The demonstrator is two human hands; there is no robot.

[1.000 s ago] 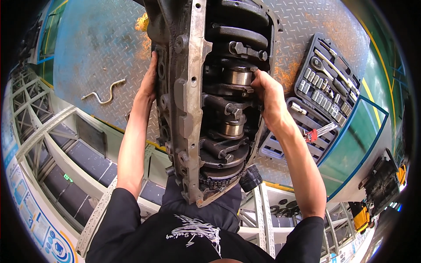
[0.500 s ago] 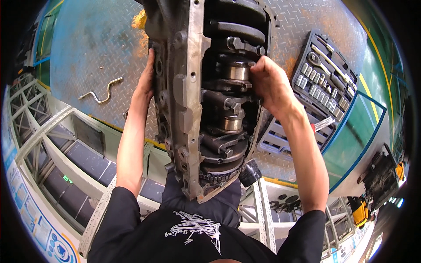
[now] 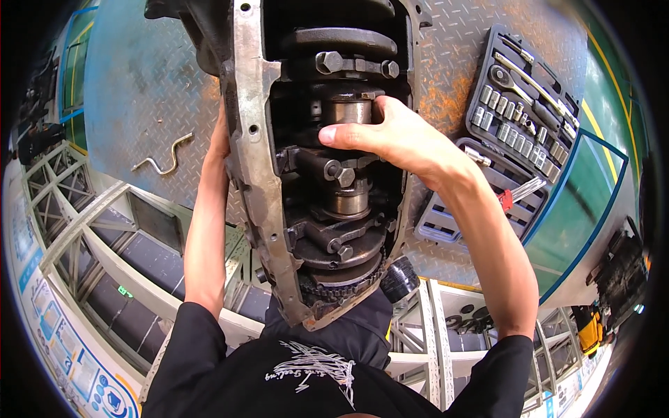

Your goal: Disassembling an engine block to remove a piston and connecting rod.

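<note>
A dark engine block (image 3: 259,164) fills the middle, its open side facing me, with the crankshaft (image 3: 347,203) and bolted rod caps inside. My right hand (image 3: 408,136) reaches in over the block's right edge. Its thumb lies across the crankshaft just below the upper shiny journal, and the other fingers curl out of sight around it. Against the block's left side is my left hand (image 3: 221,132); only its wrist end shows, as the block hides the fingers. Near the block's lower end sits a chain (image 3: 338,287) on a toothed wheel.
An open socket set case (image 3: 519,104) with a ratchet and several sockets lies right on the diamond-plate table (image 3: 139,90). Red-handled hex keys (image 3: 512,198) rest on its other half. A bent metal rod (image 3: 166,159) lies left. A black cylindrical part (image 3: 400,280) sits by the block's lower right.
The block has turned and shifted left, showing more of its inside. My right hand has moved from the right edge inward, laying its thumb on the crankshaft. My left hand has slipped behind the block's side.
</note>
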